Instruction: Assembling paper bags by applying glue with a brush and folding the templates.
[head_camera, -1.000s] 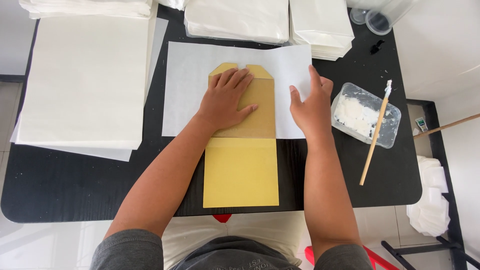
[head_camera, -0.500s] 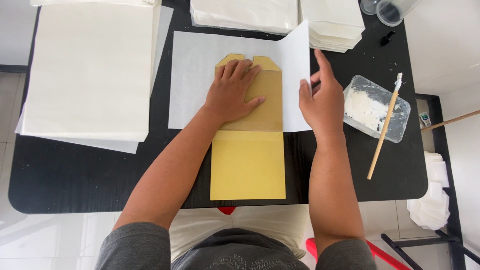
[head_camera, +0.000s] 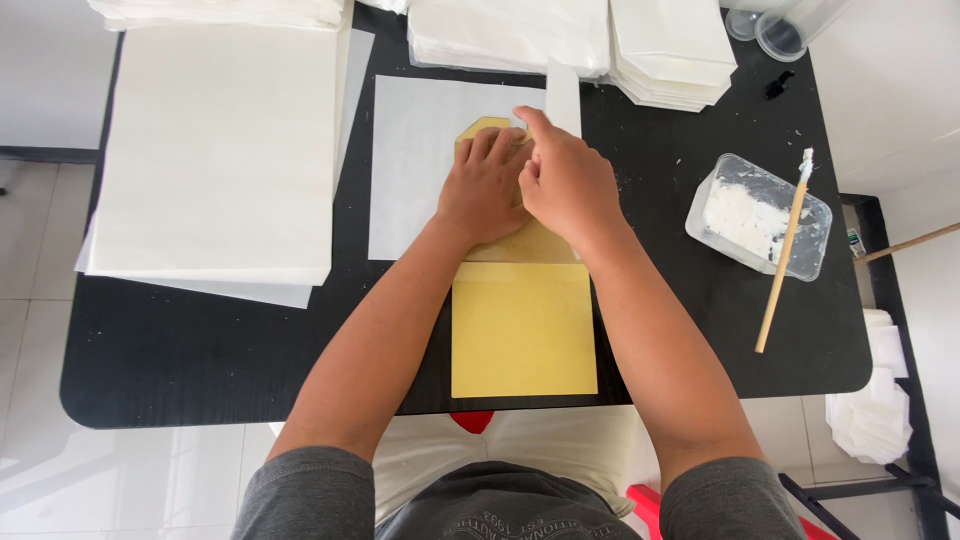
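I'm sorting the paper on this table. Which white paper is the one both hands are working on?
The single white sheet lying flat under the yellow template, pressed by the left hand and right hand. The other white papers sit in untouched stacks.

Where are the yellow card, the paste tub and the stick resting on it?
yellow card (head_camera: 523, 345), head view, middle of its bare lower half.
paste tub (head_camera: 750, 215), head view, on the white paste inside.
stick (head_camera: 780, 265), head view, midway along its wooden shaft.

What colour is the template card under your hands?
Mustard yellow; the template card shows best in the head view, lying over the white paper sheet.
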